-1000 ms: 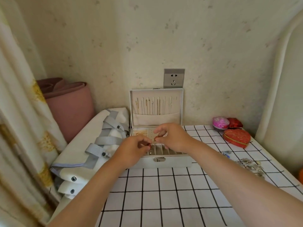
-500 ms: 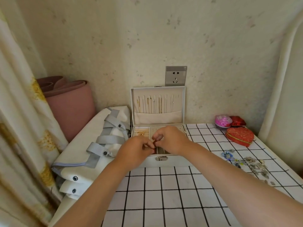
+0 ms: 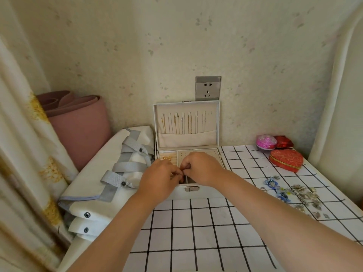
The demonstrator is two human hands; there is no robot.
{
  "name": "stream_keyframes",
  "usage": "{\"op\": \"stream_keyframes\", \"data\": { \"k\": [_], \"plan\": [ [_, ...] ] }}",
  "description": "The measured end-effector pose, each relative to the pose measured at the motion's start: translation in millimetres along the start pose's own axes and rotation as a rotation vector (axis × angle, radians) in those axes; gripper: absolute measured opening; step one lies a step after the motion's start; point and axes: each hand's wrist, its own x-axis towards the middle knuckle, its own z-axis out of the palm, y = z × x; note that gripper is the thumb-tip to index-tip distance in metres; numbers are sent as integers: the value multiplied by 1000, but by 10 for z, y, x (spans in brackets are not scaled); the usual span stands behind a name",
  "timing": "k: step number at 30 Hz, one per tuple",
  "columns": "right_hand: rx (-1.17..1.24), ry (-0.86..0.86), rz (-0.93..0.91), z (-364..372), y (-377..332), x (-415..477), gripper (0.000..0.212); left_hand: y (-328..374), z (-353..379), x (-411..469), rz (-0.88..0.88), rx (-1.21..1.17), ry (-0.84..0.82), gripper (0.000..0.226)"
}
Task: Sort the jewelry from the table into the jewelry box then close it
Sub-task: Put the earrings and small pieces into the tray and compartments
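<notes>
**Jewelry box** (image 3: 186,191): open, with the lid upright against the wall, just under the wall socket (image 3: 207,88). Necklaces (image 3: 182,122) hang inside the lid and gold pieces (image 3: 167,158) lie in the rear-left compartment. I count that much as sorted.

**Left hand** (image 3: 157,179) and **right hand** (image 3: 202,169): both are over the box's front compartments, fingers curled and tips meeting. I cannot tell what they pinch, if anything; it is hidden between them.

**Loose jewelry** (image 3: 294,193): blue flower pieces and silver ones, scattered on the worktop (image 3: 196,232) well to the right of the box. I judge this the bulk left to sort, with closing the lid last.

**Edges:** the box sits at the worktop's left edge, and a folded white cover with grey straps (image 3: 117,173) lies just beside it. To the box's right, near the wall, stand a red heart-shaped box (image 3: 285,160) and a pink round box (image 3: 266,141).

**Room for moving:** I have the checked worktop in front of the box and the stretch between the box and the pile.
</notes>
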Motion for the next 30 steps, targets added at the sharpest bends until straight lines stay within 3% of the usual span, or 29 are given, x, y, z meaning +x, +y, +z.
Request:
{"op": "stream_keyframes", "data": {
  "k": [7, 21, 30],
  "plan": [
    [-7, -39, -15, -38, 33, -20, 21, 23, 40, -18, -61, -64, 51, 8],
    [-117, -25, -55, -10, 57, -133, 24, -11, -39, -33, 22, -7, -25, 22],
    [46, 128, 83, -400, 526, -687, 30, 431, 15, -61, 67, -67, 37, 37]
  ]
}}
